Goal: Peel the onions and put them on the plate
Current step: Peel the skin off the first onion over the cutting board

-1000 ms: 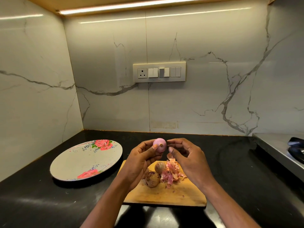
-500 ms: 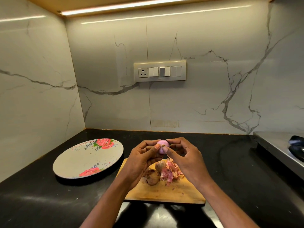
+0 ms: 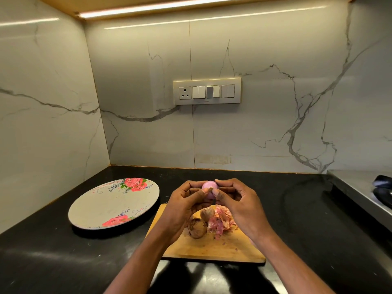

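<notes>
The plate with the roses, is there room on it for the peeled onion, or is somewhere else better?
Yes. The plate has nothing on it, only painted roses at its rims. The near strip of the cutting board is bare too. The board's far part is crowded: two unpeeled onions and a heap of peels lie under both hands, which hold the peeled onion.

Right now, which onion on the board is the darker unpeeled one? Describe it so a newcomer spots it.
Find the wooden cutting board right of the floral plate. Two unpeeled onions sit beside pink peels. The darker onion is nearer the camera, browner and wrinklier than the paler onion.
</notes>
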The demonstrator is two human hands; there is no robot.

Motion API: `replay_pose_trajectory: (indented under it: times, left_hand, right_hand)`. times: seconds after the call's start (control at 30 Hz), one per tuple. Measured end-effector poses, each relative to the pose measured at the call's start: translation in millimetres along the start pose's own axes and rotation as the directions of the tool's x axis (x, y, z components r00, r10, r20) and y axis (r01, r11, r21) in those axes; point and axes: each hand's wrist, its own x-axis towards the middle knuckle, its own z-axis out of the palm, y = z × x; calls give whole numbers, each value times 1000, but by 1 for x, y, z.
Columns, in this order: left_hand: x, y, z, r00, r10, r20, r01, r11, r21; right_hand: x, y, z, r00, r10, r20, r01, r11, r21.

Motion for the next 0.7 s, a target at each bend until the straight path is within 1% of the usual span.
replay_pose_trajectory:
  times: [0.17, 0.33, 0.5, 0.7]
  left_hand:
    - [2, 0, 1, 1000, -11, 6, 11, 1000, -14]
    - [1, -1, 0, 1000, 18, -14, -18, 999, 35]
    - [1, -2, -2, 999, 25, -49, -23, 999, 42]
    - [2, -1, -4, 996, -60, -69, 54, 995, -80]
  right_hand:
    - [0, -1, -1, 1000, 4, -10, -3, 998, 57]
    - [-1, 0, 0, 1000, 8, 22, -9, 999, 43]
    - [-1, 0, 1, 1000, 5, 29, -6, 999, 47]
    - [-2, -7, 1, 996, 19, 91, -29, 994, 108]
